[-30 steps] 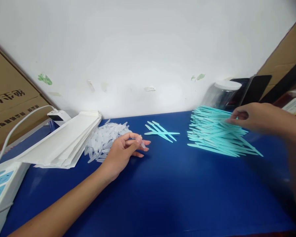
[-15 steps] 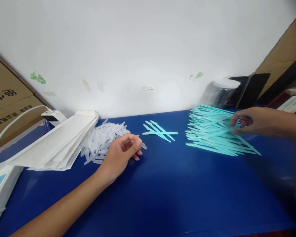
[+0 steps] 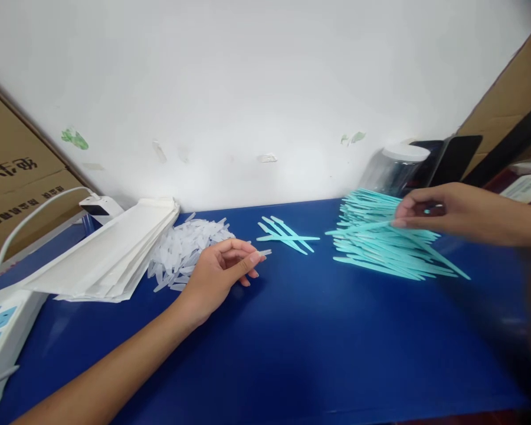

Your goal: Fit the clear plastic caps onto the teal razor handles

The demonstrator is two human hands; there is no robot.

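my left hand point(image 3: 221, 273), fingertips closed on one small, translucent, tapered plastic piece point(image 3: 266, 252); my right hand point(image 3: 445, 209), pinching one slim turquoise plastic stick point(image 3: 366, 227) over its matching heap point(image 3: 387, 262): probably light, stiff, slick; i judge mid-shaft the best hold.

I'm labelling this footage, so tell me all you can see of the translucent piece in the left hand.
The translucent piece is small, slim and whitish, plastic by its look. The left hand pinches it in its fingers, which hide part of it. Its visible end points right over the blue tabletop, apart from the crossed turquoise sticks.
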